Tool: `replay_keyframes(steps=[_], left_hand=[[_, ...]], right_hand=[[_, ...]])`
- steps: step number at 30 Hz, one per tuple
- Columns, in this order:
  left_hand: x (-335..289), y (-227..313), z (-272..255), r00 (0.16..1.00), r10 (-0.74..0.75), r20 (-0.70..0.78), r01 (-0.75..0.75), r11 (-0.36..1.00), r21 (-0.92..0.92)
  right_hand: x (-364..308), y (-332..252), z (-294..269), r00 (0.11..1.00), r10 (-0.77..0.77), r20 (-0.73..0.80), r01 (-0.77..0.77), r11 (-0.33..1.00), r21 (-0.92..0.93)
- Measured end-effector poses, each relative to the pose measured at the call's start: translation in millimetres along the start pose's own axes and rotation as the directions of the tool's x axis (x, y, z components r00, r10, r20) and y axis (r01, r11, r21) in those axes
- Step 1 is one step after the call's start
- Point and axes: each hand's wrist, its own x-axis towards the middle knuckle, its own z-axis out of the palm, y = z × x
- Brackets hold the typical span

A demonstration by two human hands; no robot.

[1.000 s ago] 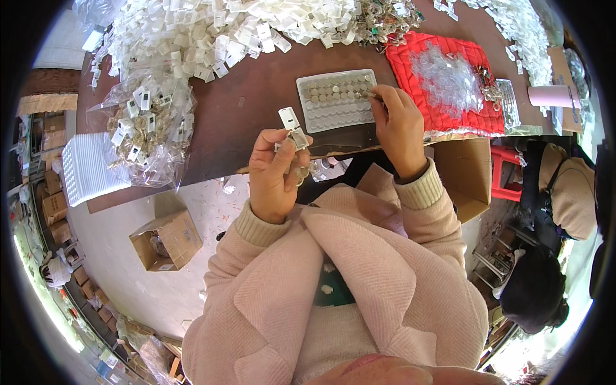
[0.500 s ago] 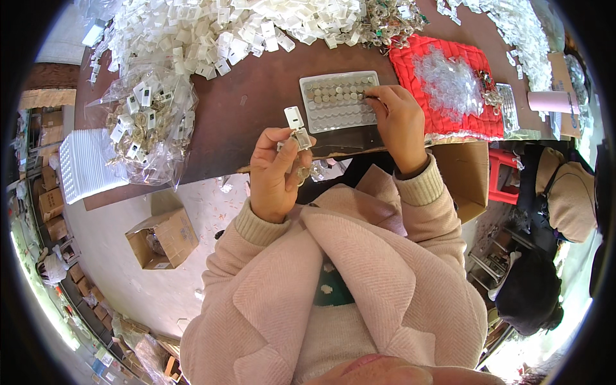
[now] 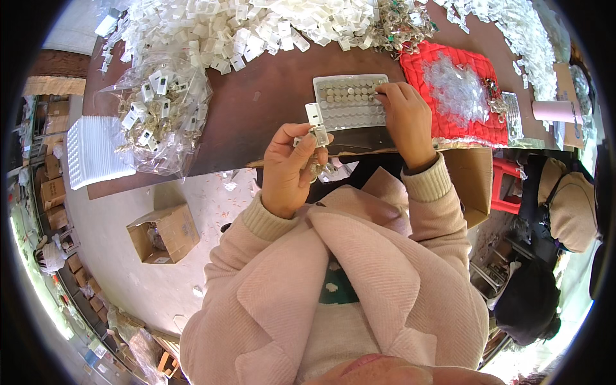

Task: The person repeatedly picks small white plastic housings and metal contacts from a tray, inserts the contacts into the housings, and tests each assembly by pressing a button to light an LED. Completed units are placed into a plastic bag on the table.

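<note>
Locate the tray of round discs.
In the head view, the tray lies on the table, right of upper centre, left of the right hand and red cloth.

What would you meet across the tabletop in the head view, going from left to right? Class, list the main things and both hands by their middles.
Stack of white ribbed trays, clear bag of small parts, left hand, white tray of round discs, right hand, red cloth, pink roll.

There are two hands [image 3: 289, 168], one disc tray [image 3: 351, 119] (discs [image 3: 330, 99] too small to count), one red cloth [image 3: 417, 67], one pink roll [image 3: 554, 111].
</note>
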Motion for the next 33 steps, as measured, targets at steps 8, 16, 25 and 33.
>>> replay_keyframes(steps=[8,16,25,33], left_hand=[[-4,-2,13,0.997,0.076,0.015,-0.077,0.996,0.046],[-8,-1,15,0.992,0.126,0.001,-0.126,0.989,0.079],[-9,4,13,0.999,0.018,0.028,-0.019,1.0,0.011],[-9,2,10,1.0,0.012,-0.019,-0.012,1.0,0.007]], right_hand=[[-21,-69,-28,0.983,-0.126,-0.13,0.176,0.83,0.528],[-25,-79,-33,0.999,-0.026,-0.029,0.038,0.78,0.625],[-28,-83,-22,0.983,0.101,-0.153,0.047,0.67,0.741],[-28,-84,-16,0.942,-0.201,-0.268,0.31,0.828,0.468]])
